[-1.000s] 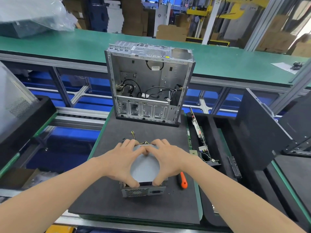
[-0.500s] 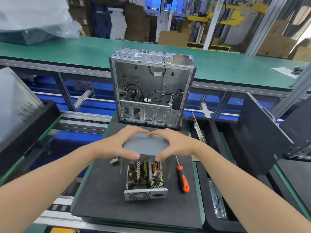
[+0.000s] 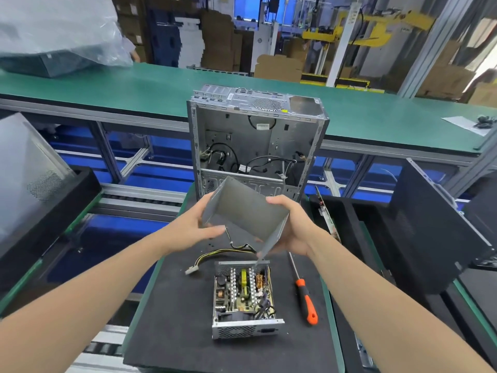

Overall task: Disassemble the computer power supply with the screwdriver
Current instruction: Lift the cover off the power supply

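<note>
Above the power supply [image 3: 243, 297], cover [image 3: 247, 211] now higher.

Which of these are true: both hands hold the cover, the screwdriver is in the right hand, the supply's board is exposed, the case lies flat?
The left hand and right hand hold the cover. True.
The screwdriver is in the right hand. False: it lies on the mat, right of the supply.
The supply's board is exposed. True.
The case lies flat. False: it stands upright behind the supply.
</note>
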### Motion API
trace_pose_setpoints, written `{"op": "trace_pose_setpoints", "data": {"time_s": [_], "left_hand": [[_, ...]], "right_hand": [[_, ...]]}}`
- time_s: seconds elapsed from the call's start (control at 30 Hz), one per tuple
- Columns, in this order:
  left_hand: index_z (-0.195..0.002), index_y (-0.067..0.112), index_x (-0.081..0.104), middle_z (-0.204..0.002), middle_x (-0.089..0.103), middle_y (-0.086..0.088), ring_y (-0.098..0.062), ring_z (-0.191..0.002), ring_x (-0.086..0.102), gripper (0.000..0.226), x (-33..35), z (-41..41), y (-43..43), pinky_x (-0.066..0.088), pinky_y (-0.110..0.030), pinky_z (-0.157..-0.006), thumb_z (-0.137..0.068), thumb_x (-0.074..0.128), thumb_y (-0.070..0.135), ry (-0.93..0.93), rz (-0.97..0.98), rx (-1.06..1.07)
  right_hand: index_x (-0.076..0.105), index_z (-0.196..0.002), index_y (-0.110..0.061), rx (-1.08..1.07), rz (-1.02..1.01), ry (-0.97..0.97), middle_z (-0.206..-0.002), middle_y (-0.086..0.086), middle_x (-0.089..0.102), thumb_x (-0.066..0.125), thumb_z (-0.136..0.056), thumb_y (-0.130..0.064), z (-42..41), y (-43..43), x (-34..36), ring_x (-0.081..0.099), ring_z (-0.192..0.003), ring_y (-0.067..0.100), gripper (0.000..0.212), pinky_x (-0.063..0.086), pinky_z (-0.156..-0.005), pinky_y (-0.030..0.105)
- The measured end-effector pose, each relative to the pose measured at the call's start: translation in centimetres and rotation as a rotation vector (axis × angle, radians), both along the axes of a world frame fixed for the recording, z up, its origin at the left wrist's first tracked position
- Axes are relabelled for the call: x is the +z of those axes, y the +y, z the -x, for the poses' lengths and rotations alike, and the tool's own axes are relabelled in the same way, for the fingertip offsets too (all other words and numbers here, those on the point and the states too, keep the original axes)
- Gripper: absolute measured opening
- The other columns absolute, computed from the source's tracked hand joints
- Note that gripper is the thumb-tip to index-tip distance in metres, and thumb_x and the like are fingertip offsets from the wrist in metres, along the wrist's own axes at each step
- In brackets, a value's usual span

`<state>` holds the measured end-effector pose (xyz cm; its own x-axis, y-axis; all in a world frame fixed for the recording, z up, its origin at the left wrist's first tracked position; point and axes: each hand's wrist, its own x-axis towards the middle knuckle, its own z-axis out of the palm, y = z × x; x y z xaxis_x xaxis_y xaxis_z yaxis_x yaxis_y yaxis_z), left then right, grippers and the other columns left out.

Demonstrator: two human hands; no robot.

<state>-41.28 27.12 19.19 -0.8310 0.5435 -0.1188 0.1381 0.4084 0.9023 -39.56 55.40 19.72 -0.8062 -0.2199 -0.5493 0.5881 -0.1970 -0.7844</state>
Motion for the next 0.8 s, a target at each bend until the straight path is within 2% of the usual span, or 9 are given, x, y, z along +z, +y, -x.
{"op": "trace_pose_setpoints", "data": {"time_s": [0.1,0.23,0.3,0.37,0.47,0.57,0.67,0.73,0.8], "left_hand": [[-0.138,0.077,0.022,-0.132,0.051,0.047,0.013,-0.111,0.057,0.075,-0.4,1.3,-0.5,0.044,-0.022,-0.101,-0.104,0.057,0.020,0.217,0.153,0.074],[-0.159,0.037,0.022,-0.151,0.046,0.006,-0.016,-0.132,0.049,0.067,-1.9,3.7,-2.1,0.041,-0.036,-0.111,-0.103,0.046,0.008,0.193,0.232,0.122],[-0.157,0.036,0.022,-0.140,0.057,0.001,-0.020,-0.110,0.062,0.066,-2.8,4.4,-3.1,0.054,-0.039,-0.092,-0.102,0.044,0.009,0.105,0.225,0.216],[-0.154,0.043,0.024,-0.119,0.067,0.001,-0.017,-0.083,0.062,0.066,-3.8,4.9,-4.1,0.051,-0.032,-0.069,-0.099,0.043,0.012,0.023,0.221,0.308],[-0.146,0.042,0.035,-0.108,0.066,0.002,-0.021,-0.074,0.056,0.058,-5.5,5.6,-5.6,0.049,-0.033,-0.064,-0.095,0.041,0.013,-0.100,0.172,0.421],[-0.145,0.039,0.039,-0.114,0.065,0.001,-0.021,-0.074,0.055,0.059,-6.9,5.9,-6.8,0.048,-0.032,-0.062,-0.093,0.038,0.012,-0.171,0.144,0.525],[-0.135,0.029,0.046,-0.109,0.064,0.000,-0.022,-0.073,0.057,0.045,-7.5,6.2,-7.6,0.048,-0.032,-0.060,-0.093,0.041,0.013,-0.179,0.167,0.625],[-0.126,0.026,0.050,-0.106,0.064,-0.003,-0.024,-0.072,0.057,0.035,-7.7,6.7,-8.2,0.047,-0.033,-0.061,-0.093,0.042,0.016,-0.179,0.184,0.681],[-0.122,0.025,0.052,-0.111,0.063,-0.006,-0.025,-0.075,0.057,0.030,-7.9,7.2,-8.5,0.047,-0.034,-0.063,-0.094,0.042,0.019,-0.204,0.200,0.713]], "right_hand": [[0.071,-0.124,-0.016,-0.006,0.108,-0.070,-0.116,0.018,0.068,0.073,-0.072,-0.063,1.1,-1.4,-0.6,0.061,-0.113,0.046,0.070,0.045,-0.089,0.081],[0.065,-0.132,-0.012,-0.149,0.096,-0.043,-0.131,0.020,0.062,0.058,-0.082,-0.070,2.4,-3.3,-1.9,0.056,-0.127,0.051,0.077,0.048,-0.090,0.077],[0.069,-0.126,-0.012,-0.233,0.048,-0.001,-0.125,0.020,0.069,0.054,-0.092,-0.065,3.1,-4.2,-2.6,0.067,-0.115,0.046,0.065,0.058,-0.083,0.066],[0.073,-0.116,-0.015,-0.265,-0.152,0.056,-0.118,0.016,0.075,0.052,-0.100,-0.050,3.8,-5.4,-3.3,0.074,-0.103,0.037,0.044,0.062,-0.083,0.053],[0.075,-0.108,-0.020,-0.155,-0.660,0.213,-0.113,0.003,0.075,0.058,-0.099,-0.021,4.8,-7.1,-4.7,0.071,-0.101,0.022,0.020,0.059,-0.095,0.041],[0.077,-0.101,-0.021,0.104,-1.031,0.430,-0.103,-0.005,0.074,0.062,-0.091,-0.013,5.9,-8.9,-5.6,0.065,-0.095,0.013,0.020,0.052,-0.082,0.029],[0.071,-0.082,-0.016,0.292,-1.185,0.563,-0.085,0.001,0.069,0.064,-0.087,-0.008,7.6,-10.9,-6.5,0.061,-0.084,0.022,0.012,0.043,-0.069,0.024],[0.056,-0.066,-0.018,0.371,-1.195,0.563,-0.070,-0.003,0.059,0.067,-0.088,-0.008,8.9,-12.0,-7.2,0.057,-0.076,0.025,0.027,0.037,-0.054,0.024],[0.055,-0.065,-0.016,0.442,-1.175,0.521,-0.070,-0.001,0.058,0.071,-0.088,-0.012,10.1,-12.6,-7.9,0.056,-0.073,0.026,0.028,0.037,-0.051,0.025]]}}
